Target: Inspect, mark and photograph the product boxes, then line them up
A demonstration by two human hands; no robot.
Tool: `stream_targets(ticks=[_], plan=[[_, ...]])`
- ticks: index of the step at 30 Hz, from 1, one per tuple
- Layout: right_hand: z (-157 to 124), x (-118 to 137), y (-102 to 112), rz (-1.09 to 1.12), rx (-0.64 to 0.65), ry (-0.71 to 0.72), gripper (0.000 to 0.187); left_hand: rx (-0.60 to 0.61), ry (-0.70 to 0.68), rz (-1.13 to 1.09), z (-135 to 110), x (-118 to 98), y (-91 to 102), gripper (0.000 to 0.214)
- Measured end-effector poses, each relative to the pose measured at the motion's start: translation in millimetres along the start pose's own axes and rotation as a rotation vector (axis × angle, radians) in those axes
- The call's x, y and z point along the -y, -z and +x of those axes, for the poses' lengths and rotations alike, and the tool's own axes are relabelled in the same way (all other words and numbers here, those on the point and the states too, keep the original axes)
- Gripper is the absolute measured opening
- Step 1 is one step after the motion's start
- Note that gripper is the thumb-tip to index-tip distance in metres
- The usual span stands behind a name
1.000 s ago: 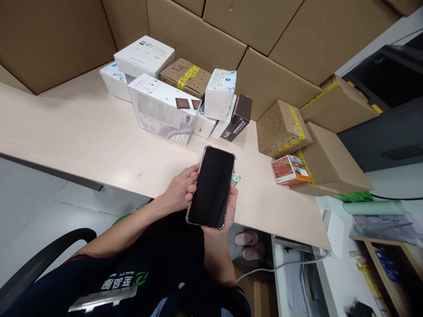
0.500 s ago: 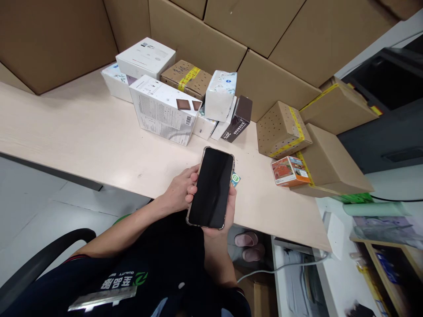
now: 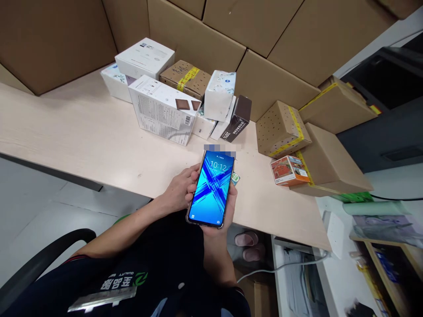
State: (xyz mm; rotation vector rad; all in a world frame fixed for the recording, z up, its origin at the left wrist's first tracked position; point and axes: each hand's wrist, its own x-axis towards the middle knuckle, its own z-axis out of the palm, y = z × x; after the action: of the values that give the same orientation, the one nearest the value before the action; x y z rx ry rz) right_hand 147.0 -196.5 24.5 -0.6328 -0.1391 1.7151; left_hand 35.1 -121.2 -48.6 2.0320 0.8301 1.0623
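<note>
A smartphone (image 3: 211,189) in a clear case is held upright over the near edge of the table. Its lit screen shows a blue lock-screen pattern and the time 10:12. My right hand (image 3: 229,209) is closed around its lower right side and back, with its palm partly hidden under the phone. Against the phone's left edge, my left hand (image 3: 178,190) grips with bent fingers, some of them out of sight behind it. Just beyond the phone's right edge, a small green-and-blue sticker or card (image 3: 235,178) shows in part.
White cartons (image 3: 165,110), a taped brown box (image 3: 185,79), a tissue pack (image 3: 220,94) and a dark box (image 3: 238,119) stand behind the phone. Perforated cardboard boxes (image 3: 280,130) and an orange-white box (image 3: 289,171) sit at right. Large cardboard panels (image 3: 198,35) line the back of the table (image 3: 82,132).
The phone's screen has gone from black to lit, showing the lock screen. Both hands keep nearly the same position around it.
</note>
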Motion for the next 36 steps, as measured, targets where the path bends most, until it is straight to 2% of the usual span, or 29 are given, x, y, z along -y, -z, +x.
stream_targets(ticks=[4, 7, 10, 12, 14, 16, 18, 19, 21, 24, 27, 31, 34, 36], plan=[[0, 0, -2, 0.019, 0.026, 0.010, 0.064, 0.029, -0.075, 0.029, 0, -1, 1.8, 0.054], [-10, 9, -1, -0.053, -0.009, 0.063, 0.060, 0.051, -0.115, 0.057, 1, -8, 5.6, 0.053], [-31, 29, 12, -0.194, -0.116, 0.303, 0.064, 0.048, -0.136, 0.107, 3, -16, 8.7, 0.043], [-47, 49, 30, -0.326, -0.242, 0.613, 0.062, 0.045, -0.138, 0.136, 4, -19, 9.0, 0.040], [-61, 70, 56, -0.546, -0.453, 0.884, 0.057, 0.046, -0.134, 0.145, 4, -19, 8.2, 0.039], [-73, 92, 83, -0.909, -0.729, 0.962, 0.059, 0.038, -0.135, 0.155, 3, -18, 6.7, 0.040], [-80, 109, 108, -1.337, -0.959, 0.911, 0.065, 0.023, -0.148, 0.162, 3, -16, 5.2, 0.040], [-83, 115, 118, -1.518, -0.992, 0.867, 0.068, 0.019, -0.154, 0.164, 3, -16, 4.6, 0.040], [-83, 123, 134, -1.803, -0.968, 0.782, 0.072, 0.015, -0.159, 0.164, 3, -15, 4.1, 0.040], [-75, 126, 147, -2.056, -0.865, 0.668, 0.077, 0.019, -0.159, 0.164, 3, -15, 4.6, 0.040], [-66, 124, 155, -2.192, -0.825, 0.595, 0.075, 0.016, -0.158, 0.163, 3, -16, 5.7, 0.040], [-64, 126, 156, -2.221, -0.836, 0.535, 0.074, 0.027, -0.144, 0.158, 3, -17, 5.9, 0.039], [-69, 126, 140, -2.163, -0.806, 0.498, 0.076, 0.024, -0.143, 0.154, 3, -17, 5.3, 0.041], [-69, 121, 120, -2.070, -0.666, 0.542, 0.077, 0.026, -0.144, 0.151, 3, -17, 5.2, 0.041]])
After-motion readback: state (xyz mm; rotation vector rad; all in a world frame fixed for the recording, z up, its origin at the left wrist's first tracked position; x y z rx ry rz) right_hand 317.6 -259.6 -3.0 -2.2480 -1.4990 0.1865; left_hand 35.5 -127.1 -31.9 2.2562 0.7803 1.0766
